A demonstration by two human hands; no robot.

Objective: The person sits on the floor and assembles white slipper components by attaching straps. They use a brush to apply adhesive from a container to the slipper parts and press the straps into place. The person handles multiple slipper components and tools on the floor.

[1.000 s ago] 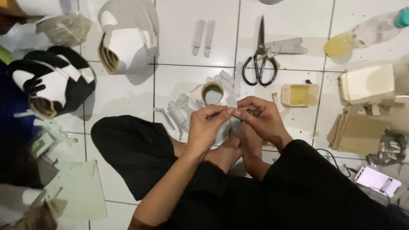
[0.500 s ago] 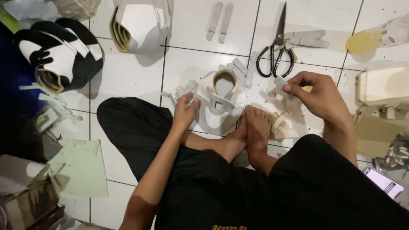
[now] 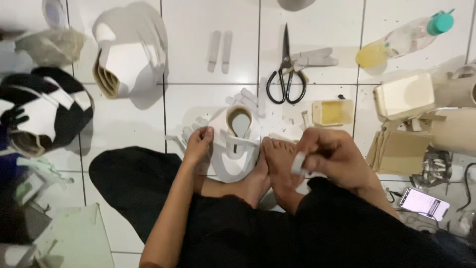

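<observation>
person sitting cross-legged on white tiled floor (image 3: 208, 109), white shoe upper (image 3: 237, 151) at centre by the bare feet, left hand (image 3: 198, 146) half-curled, gripping its nine o'clock edge, right hand (image 3: 332, 158) at three o'clock, fingers pinched closed around a small white strip (image 3: 298, 163), black scissors (image 3: 286, 74) at twelve o'clock

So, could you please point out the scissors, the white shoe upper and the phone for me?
scissors (image 3: 286, 69): head view, on the pivot above the black handles.
white shoe upper (image 3: 237, 160): head view, on its front panel.
phone (image 3: 424, 203): head view, on the lit screen.
</observation>
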